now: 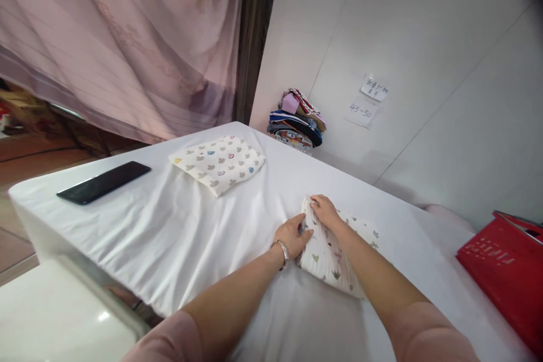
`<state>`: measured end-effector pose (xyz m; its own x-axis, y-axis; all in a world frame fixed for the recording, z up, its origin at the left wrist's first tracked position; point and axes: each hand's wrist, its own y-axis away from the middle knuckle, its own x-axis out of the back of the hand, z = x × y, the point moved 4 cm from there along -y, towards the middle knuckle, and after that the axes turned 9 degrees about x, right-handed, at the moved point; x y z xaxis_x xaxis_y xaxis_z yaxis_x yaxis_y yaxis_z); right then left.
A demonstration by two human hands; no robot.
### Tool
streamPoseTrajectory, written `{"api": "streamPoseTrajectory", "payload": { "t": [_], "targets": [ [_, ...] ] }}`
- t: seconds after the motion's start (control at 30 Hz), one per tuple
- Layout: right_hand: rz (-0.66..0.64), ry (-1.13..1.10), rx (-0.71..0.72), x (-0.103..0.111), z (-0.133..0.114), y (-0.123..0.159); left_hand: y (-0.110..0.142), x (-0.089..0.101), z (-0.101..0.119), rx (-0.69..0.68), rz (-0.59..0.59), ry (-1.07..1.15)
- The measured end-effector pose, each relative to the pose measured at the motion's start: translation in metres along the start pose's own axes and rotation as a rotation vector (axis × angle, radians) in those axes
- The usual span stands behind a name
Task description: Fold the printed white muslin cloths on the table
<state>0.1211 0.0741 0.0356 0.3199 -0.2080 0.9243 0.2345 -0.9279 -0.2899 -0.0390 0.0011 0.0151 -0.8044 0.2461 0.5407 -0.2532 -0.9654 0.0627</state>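
Note:
A white cloth with small plant prints (331, 266) lies folded in layers on the white-covered table, partly hidden under my right forearm. My left hand (293, 236), with a silver bracelet at its wrist, grips the cloth's near left edge between thumb and fingers. At the far left corner of the same cloth, my right hand (324, 210) pinches the folded edge. Farther back to the left, a second white cloth with grey and coloured mushroom-like prints (224, 161) rests flat, touched by neither hand.
A black flat device (104, 182) lies on the table (186, 237) at left. A stack of folded fabrics (294, 121) stands behind the far edge, against a wall with paper notes (360, 113). A red bag (504, 271) is at right, a white surface (55, 317) at lower left.

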Motion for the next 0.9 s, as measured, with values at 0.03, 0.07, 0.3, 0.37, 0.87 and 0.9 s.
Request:
{"api": "streamPoseTrajectory", "payload": {
  "t": [0.03, 0.07, 0.3, 0.37, 0.87, 0.9],
  "targets": [
    [0.005, -0.004, -0.002, 0.000, 0.000, -0.001, 0.000, 0.000, 0.000, 0.002, 0.002, 0.001],
    [0.013, -0.007, -0.006, 0.001, 0.000, -0.001, 0.000, 0.000, 0.000, 0.003, 0.005, 0.001],
    [0.094, -0.038, 0.010, 0.003, -0.006, 0.003, 0.001, 0.000, 0.000, -0.005, 0.009, -0.002],
    [0.111, -0.061, 0.004, 0.002, -0.006, 0.005, 0.001, 0.000, 0.000, -0.003, 0.009, -0.002],
    [0.153, -0.327, -0.101, 0.003, 0.006, 0.003, 0.001, 0.001, 0.000, -0.003, -0.003, 0.007],
    [0.156, -0.344, -0.100, 0.005, 0.006, 0.002, 0.001, 0.001, 0.000, -0.009, -0.001, 0.006]
  ]
}}
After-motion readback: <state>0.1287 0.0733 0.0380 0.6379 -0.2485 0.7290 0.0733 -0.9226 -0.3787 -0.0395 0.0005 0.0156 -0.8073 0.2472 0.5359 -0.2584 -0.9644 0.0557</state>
